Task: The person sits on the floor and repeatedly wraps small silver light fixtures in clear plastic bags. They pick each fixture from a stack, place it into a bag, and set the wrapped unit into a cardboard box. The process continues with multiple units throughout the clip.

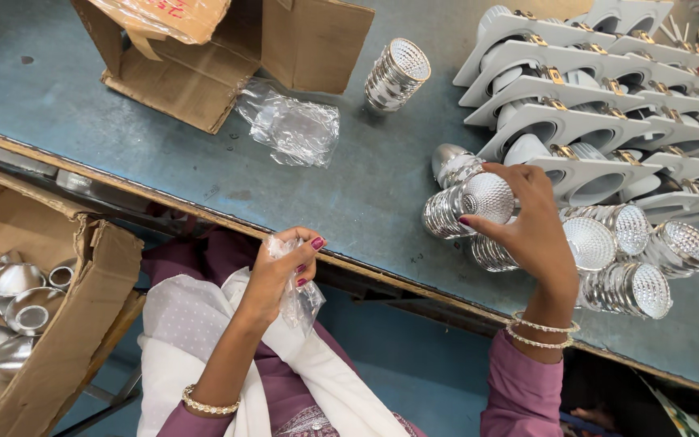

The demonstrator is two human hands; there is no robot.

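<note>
My right hand [527,222] grips a stack of shiny silver reflector cups [464,204] lying on its side on the blue-grey table [204,174], fingers curled around its open faceted end. Several more stacks of reflector cups [624,263] lie just to its right. My left hand [281,271] is below the table edge over my lap, pinching a crumpled clear plastic bag [301,299]. Another stack of reflector cups [396,73] lies apart at the back of the table.
Rows of white square lamp housings [576,121] fill the table's far right. An open cardboard box [204,57] and a crumpled plastic bag [289,125] sit at the back left. A cardboard box [82,324] of loose silver reflectors stands at my left.
</note>
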